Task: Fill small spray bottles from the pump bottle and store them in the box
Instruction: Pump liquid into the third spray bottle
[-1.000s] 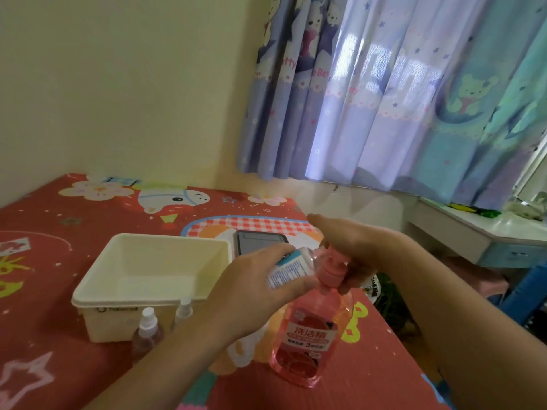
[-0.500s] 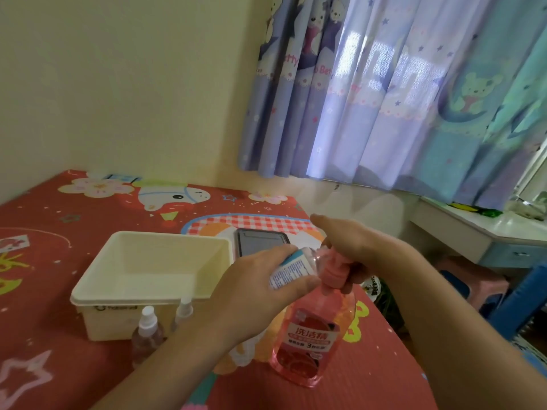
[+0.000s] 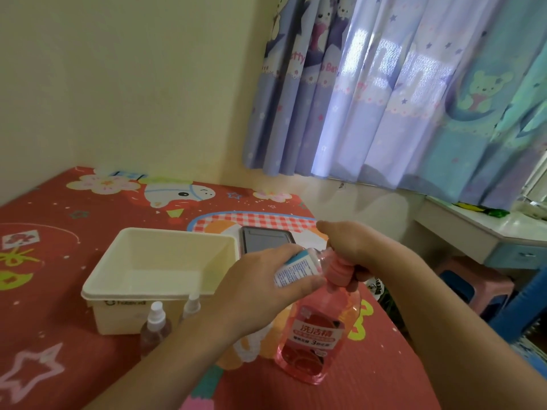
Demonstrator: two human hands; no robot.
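Pump bottle [image 3: 315, 338] label: "洗洁精", below it a large "3" among small unreadable characters. Curtain [image 3: 384, 93]: "Betty" fragments. Box [image 3: 159, 279] front has embossed brand, unreadable. Small bottle [image 3: 297, 269] label print too fine.

The right hand [image 3: 352, 247] covers the top of the pink pump bottle's [image 3: 316, 335] pump head; the left hand [image 3: 254, 294] hides most of the small labelled clear bottle [image 3: 299, 266].

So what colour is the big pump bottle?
Pink, with a pink pump, the pump bottle shows best in the head view.
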